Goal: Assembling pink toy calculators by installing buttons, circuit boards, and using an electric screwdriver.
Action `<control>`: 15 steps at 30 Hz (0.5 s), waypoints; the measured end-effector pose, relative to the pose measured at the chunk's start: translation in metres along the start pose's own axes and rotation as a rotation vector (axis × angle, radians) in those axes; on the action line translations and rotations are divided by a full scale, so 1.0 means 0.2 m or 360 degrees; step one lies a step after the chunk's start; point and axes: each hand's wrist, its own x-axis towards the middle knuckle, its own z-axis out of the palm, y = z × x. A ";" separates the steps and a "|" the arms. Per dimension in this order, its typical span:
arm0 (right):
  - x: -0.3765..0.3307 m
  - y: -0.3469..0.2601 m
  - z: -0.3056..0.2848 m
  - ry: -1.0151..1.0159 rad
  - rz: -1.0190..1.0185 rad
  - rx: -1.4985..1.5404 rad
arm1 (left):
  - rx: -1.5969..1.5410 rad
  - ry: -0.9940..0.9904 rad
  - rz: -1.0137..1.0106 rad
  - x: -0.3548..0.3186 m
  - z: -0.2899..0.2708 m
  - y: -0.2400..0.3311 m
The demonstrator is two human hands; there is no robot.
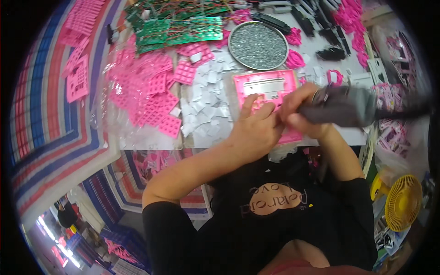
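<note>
A pink plastic casing (288, 82) lies on the worktable in front of me, with a pale slotted panel (263, 86) in its upper part. My left hand (257, 130) rests over the casing's left side, its bent fingers pressing on it and covering small parts inside. In my right hand (302, 110) is a dark grey electric screwdriver (339, 107), blurred and held roughly sideways over the casing's right side. Its tip is hidden behind my fingers. Just beyond the casing stands a round metal tray (259, 68) full of tiny silvery pieces, apparently screws.
Pink keypads (158, 98) lie heaped at the left with clear plastic; white paper-like squares (201, 103) spread beside them. Green circuit boards (181, 34) with wires sit at the back. Black parts (316, 20) and pink coils (295, 59) lie back right. A yellow fan (403, 202) stands lower right.
</note>
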 end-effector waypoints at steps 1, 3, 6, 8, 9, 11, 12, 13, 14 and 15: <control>0.02 -0.01 -0.01 0.0049 0.0025 0.0164 | -0.0123 -0.0016 -0.0030 0.00 -0.02 -0.02; 0.07 -0.04 -0.04 0.0197 -0.0020 0.0511 | -0.0239 0.0047 -0.0074 -0.02 -0.10 -0.11; 0.15 -0.17 -0.17 0.0162 -0.0436 0.0522 | 0.0130 0.0569 -0.0540 -0.17 -0.32 -0.39; 0.19 -0.23 -0.27 0.0011 -0.0501 0.0505 | 0.0761 0.0417 -0.0937 -0.23 -0.52 -0.48; 0.20 -0.24 -0.29 0.0039 -0.0484 0.0481 | 0.1136 0.0415 -0.1004 -0.27 -0.56 -0.52; 0.24 -0.24 -0.31 0.0127 -0.0435 0.0407 | 0.0684 0.0543 -0.1037 -0.36 -0.61 -0.61; 0.25 -0.23 -0.31 0.0185 -0.0403 0.0357 | 0.0454 0.0602 -0.1042 -0.39 -0.62 -0.64; 0.26 -0.23 -0.32 0.0246 -0.0371 0.0308 | 0.0367 0.0679 -0.1058 -0.41 -0.63 -0.64; 0.27 -0.23 -0.31 0.0361 -0.0340 0.0222 | -0.0088 0.0821 -0.1211 -0.41 -0.64 -0.62; 0.27 -0.23 -0.31 0.0479 -0.0309 0.0135 | -0.0553 0.0949 -0.1347 -0.40 -0.63 -0.60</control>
